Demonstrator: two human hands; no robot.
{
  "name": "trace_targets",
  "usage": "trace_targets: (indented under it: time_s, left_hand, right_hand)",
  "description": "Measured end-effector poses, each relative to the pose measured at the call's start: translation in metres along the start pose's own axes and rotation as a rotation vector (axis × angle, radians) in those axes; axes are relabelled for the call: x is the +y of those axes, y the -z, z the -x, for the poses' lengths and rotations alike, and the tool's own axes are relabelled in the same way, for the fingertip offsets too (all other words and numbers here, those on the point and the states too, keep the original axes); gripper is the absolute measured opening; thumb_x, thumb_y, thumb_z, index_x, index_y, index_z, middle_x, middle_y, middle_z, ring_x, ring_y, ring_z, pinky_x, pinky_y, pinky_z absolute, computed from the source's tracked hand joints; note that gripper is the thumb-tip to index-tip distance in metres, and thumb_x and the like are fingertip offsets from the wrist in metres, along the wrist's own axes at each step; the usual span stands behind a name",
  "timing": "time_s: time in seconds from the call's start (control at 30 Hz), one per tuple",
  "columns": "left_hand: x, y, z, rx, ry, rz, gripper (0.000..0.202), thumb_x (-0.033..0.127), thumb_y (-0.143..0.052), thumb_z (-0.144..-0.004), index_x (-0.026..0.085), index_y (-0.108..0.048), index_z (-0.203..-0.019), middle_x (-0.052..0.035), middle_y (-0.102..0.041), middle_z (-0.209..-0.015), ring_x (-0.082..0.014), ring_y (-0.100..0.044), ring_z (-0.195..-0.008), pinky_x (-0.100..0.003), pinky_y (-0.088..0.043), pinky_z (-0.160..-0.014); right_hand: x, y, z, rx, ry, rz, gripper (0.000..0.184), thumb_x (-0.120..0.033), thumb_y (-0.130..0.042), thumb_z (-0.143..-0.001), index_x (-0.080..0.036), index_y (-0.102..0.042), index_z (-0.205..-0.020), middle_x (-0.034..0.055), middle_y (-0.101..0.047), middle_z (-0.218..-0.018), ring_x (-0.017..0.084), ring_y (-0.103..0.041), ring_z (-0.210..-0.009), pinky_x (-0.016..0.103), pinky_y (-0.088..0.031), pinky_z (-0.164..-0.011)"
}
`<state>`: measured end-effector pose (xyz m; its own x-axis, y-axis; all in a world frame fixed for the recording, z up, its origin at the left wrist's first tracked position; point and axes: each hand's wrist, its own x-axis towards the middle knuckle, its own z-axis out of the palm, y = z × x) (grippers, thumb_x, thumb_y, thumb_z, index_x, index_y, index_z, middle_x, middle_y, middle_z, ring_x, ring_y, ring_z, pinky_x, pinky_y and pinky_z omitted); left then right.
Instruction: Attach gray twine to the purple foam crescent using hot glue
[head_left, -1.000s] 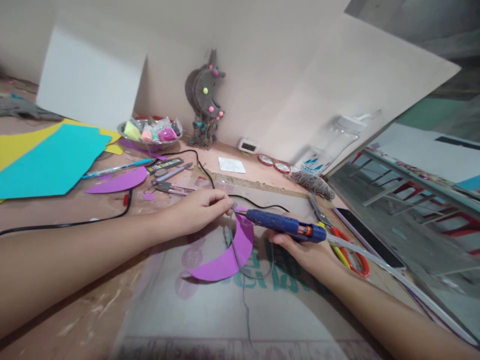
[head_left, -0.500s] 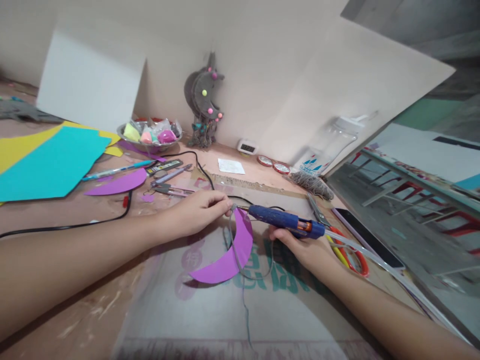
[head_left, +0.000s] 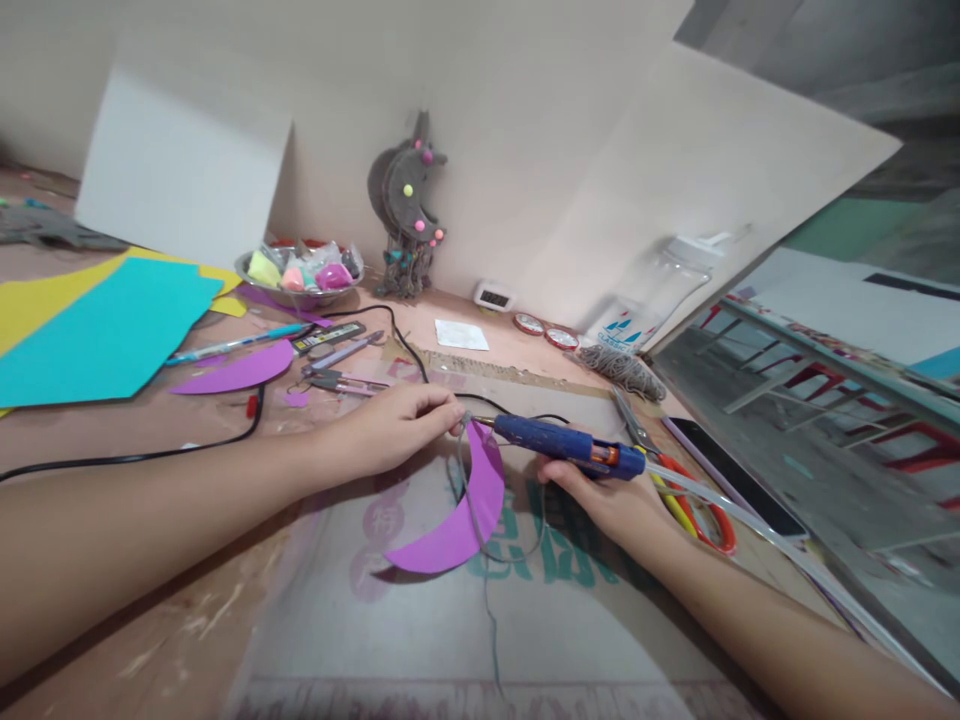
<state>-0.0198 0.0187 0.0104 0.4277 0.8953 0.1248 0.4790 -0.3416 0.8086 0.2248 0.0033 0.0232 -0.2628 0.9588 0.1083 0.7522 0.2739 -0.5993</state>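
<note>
My left hand (head_left: 420,420) pinches the upper tip of a purple paper crescent (head_left: 484,490), where grey yarn (head_left: 471,505) is gathered. The crescent hangs tilted, its lower tip towards the left. A loop of the yarn droops across it, and a loose end trails down over the printed sheet. In my right hand (head_left: 592,490) is a blue glue gun (head_left: 555,440), its metal nozzle pointing left at the pinched tip, close to my left fingertips. A clear glue stick (head_left: 720,505) runs out of the gun's back. Whether nozzle and paper touch, I cannot tell.
A black cord (head_left: 247,425) crosses the left side. Scissors (head_left: 694,510) and a phone (head_left: 739,480) lie right, below a yarn bundle (head_left: 622,370). A bowl of clay (head_left: 300,290), a grey moon ornament (head_left: 412,210), a small clock (head_left: 493,295) and a bottle (head_left: 660,290) stand behind.
The glue gun has shifted very slightly left, and the crescent's lower tip sits a touch further right. Both hands keep their holds.
</note>
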Motion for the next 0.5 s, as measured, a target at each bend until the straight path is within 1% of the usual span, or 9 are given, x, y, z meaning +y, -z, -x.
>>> trace_targets:
  time_s: [0.1,0.17,0.27,0.37,0.43,0.5]
  left_hand:
    - [-0.001,0.000,0.001,0.001,-0.015,0.012,0.032,0.036,-0.037,-0.090,0.017,-0.043,-0.065,0.0036,-0.042,-0.063,-0.0104,-0.041,-0.058,-0.023,-0.031,-0.055]
    - [-0.001,-0.001,0.001,0.005,-0.022,0.025,0.032,0.037,-0.037,-0.090,0.017,-0.043,-0.066,0.0035,-0.043,-0.064,-0.0101,-0.041,-0.057,-0.023,-0.031,-0.054]
    - [-0.002,-0.002,0.001,0.017,-0.008,0.050,0.033,0.038,-0.037,-0.089,0.017,-0.043,-0.065,0.0038,-0.043,-0.061,-0.0095,-0.040,-0.053,-0.022,-0.029,-0.050]
    - [-0.002,-0.004,0.001,0.024,0.033,0.091,0.033,0.039,-0.039,-0.088,0.018,-0.043,-0.063,0.0038,-0.043,-0.057,-0.0091,-0.039,-0.048,-0.022,-0.027,-0.045]
    - [-0.001,-0.005,0.001,0.022,0.055,0.123,0.032,0.039,-0.040,-0.087,0.018,-0.046,-0.064,0.0039,-0.044,-0.056,-0.0087,-0.038,-0.046,-0.022,-0.026,-0.043]
    - [-0.001,-0.005,0.002,0.013,0.069,0.152,0.031,0.039,-0.040,-0.087,0.018,-0.048,-0.066,0.0042,-0.045,-0.055,-0.0083,-0.037,-0.044,-0.022,-0.025,-0.042]
  right_hand:
    - [-0.002,0.001,-0.001,0.001,0.035,-0.019,0.031,-0.050,-0.052,-0.077,-0.023,-0.060,-0.064,0.0007,-0.067,-0.072,0.018,-0.063,-0.069,0.029,-0.051,-0.067]
    - [-0.001,0.002,-0.002,-0.001,0.022,-0.010,0.031,-0.050,-0.051,-0.077,-0.023,-0.060,-0.066,0.0010,-0.067,-0.074,0.019,-0.063,-0.070,0.030,-0.051,-0.069]
    - [0.004,0.007,-0.004,0.022,0.006,0.025,0.032,-0.051,-0.050,-0.078,-0.023,-0.063,-0.071,0.0027,-0.069,-0.080,0.022,-0.064,-0.079,0.034,-0.049,-0.077]
    - [0.007,0.015,-0.005,0.077,0.068,-0.009,0.035,-0.050,-0.045,-0.083,-0.022,-0.065,-0.076,0.0032,-0.069,-0.084,0.022,-0.063,-0.085,0.034,-0.047,-0.082]
    - [0.005,0.021,-0.006,0.129,0.104,-0.061,0.037,-0.049,-0.043,-0.086,-0.021,-0.066,-0.076,0.0032,-0.069,-0.086,0.020,-0.062,-0.087,0.032,-0.047,-0.081]
    - [0.001,0.027,-0.009,0.172,0.100,-0.103,0.037,-0.048,-0.044,-0.087,-0.021,-0.066,-0.076,0.0036,-0.069,-0.087,0.019,-0.061,-0.088,0.029,-0.048,-0.075]
